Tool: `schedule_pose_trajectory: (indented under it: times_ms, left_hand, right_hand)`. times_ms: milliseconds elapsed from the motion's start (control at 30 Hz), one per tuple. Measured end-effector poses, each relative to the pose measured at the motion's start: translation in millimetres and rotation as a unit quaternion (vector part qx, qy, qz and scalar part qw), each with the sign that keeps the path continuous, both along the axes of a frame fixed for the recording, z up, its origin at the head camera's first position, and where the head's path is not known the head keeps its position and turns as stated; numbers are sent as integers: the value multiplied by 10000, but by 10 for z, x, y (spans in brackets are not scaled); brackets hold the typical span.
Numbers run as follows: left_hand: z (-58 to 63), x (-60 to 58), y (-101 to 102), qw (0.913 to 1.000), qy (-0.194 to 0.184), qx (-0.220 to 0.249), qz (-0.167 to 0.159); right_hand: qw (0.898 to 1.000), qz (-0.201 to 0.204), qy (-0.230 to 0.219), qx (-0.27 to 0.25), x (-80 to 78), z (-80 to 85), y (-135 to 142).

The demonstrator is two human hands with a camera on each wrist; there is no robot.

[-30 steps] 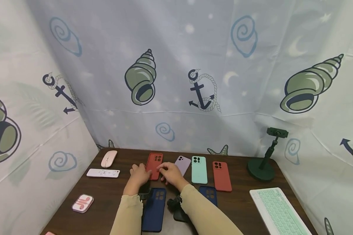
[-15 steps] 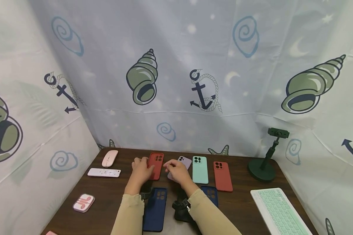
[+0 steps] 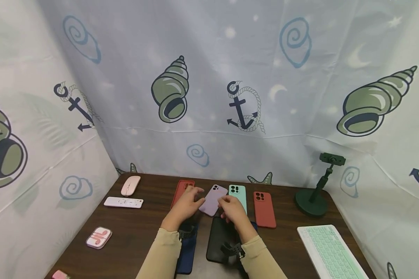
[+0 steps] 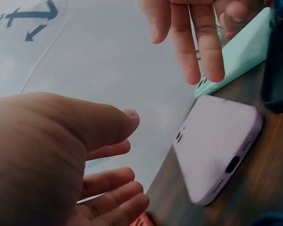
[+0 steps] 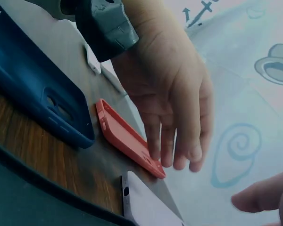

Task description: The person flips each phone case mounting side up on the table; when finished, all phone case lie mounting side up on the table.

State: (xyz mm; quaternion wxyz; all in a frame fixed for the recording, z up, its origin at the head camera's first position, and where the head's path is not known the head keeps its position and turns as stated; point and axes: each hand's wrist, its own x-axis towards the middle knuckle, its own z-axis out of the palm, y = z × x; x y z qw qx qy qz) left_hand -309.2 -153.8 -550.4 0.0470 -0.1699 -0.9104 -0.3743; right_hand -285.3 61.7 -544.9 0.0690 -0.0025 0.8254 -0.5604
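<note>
Both hands have shifted rightward over the worktop (image 3: 125, 240): the left hand (image 3: 185, 203) has gone from the left side of the left red case (image 3: 179, 192) to above its near part, and the right hand (image 3: 233, 211) has moved off the lavender phone (image 3: 213, 199) to its right side, leaving nearly all of that phone's back in view.

The lavender phone lies flat, back up, toward the middle of the worktop's far edge, its camera end turned away and slightly right, between the left red case and the mint case (image 3: 238, 192). The left hand's grip is loose, fingers extended and holding nothing; the left wrist view shows them apart from the phone. The right hand's grip is empty too, its fingers hanging downward just beside the phone.

Below the right hand is a black case (image 3: 218, 240), and a blue case (image 3: 186, 254) lies partly under the left forearm, toward the near edge. Right of the mint case is the right red case (image 3: 264, 209). Along the left edge are a mouse (image 3: 130, 186) and a remote (image 3: 123, 202); by the right edge, a stand (image 3: 311, 202) and a keyboard (image 3: 331, 250).
</note>
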Motion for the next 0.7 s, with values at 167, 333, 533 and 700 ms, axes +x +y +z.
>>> schedule_pose_trajectory:
  times_ms: [167,333,533,700]
  left_hand:
    - [-29,21,122,9988,-190,-369,-266]
    - [-92,48,201,9973,-144,-616,-379]
    - [-98,47,216,9972,-210,-648,-318]
    - [-107,48,246,9960,-258,-782,-353]
  right_hand:
    - [9978,6,96,657,27,35,65]
    - [9950,58,46,1000,36,18,121]
    - [9950,145,-200,969,17,-40,157]
    - [9982,261,-369,398,12,-108,123]
